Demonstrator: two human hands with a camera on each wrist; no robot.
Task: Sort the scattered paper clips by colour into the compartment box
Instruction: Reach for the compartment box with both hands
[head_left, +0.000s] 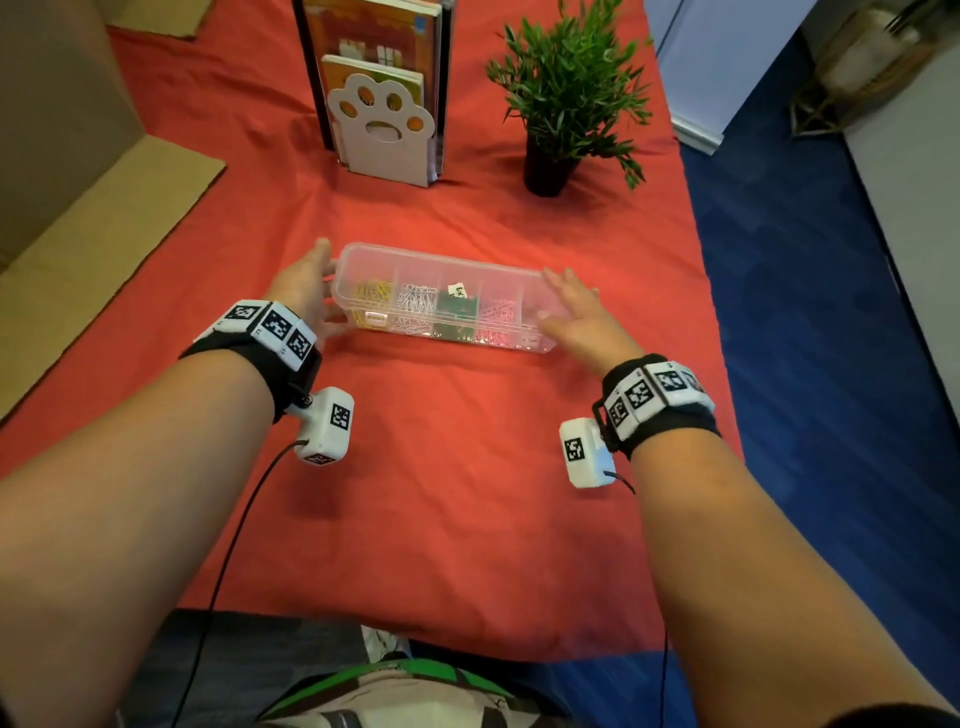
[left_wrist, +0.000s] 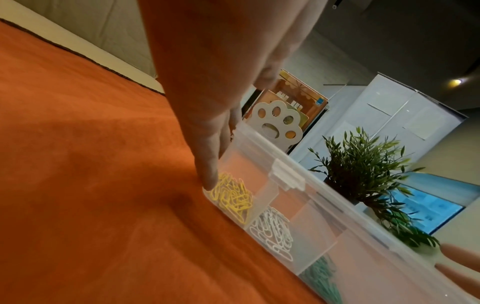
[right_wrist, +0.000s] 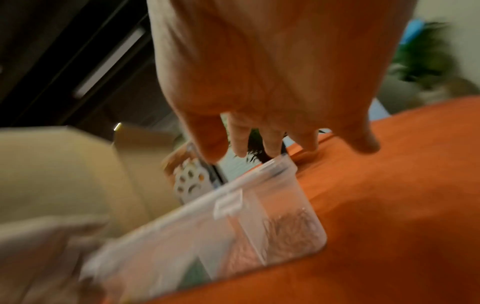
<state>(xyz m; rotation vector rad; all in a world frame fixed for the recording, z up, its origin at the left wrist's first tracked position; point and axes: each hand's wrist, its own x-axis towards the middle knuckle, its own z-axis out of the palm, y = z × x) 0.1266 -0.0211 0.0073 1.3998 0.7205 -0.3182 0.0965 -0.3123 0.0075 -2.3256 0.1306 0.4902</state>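
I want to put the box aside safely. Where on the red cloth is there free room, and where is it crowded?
The widest bare patch of red cloth lies between the compartment box and the person's body, bordered by both forearms. A narrower strip runs between the box and the paw bookend and potted plant. The box ends are crowded: left hand, right hand.

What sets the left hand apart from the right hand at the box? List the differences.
The left hand is at the yellow-clip end of the compartment box, while the right hand is at the pink-clip end. In the left wrist view the left hand's fingers lie straight against the end wall; the right hand spreads its fingers over the top corner, and contact there is unclear. Both hands are open and hold nothing.
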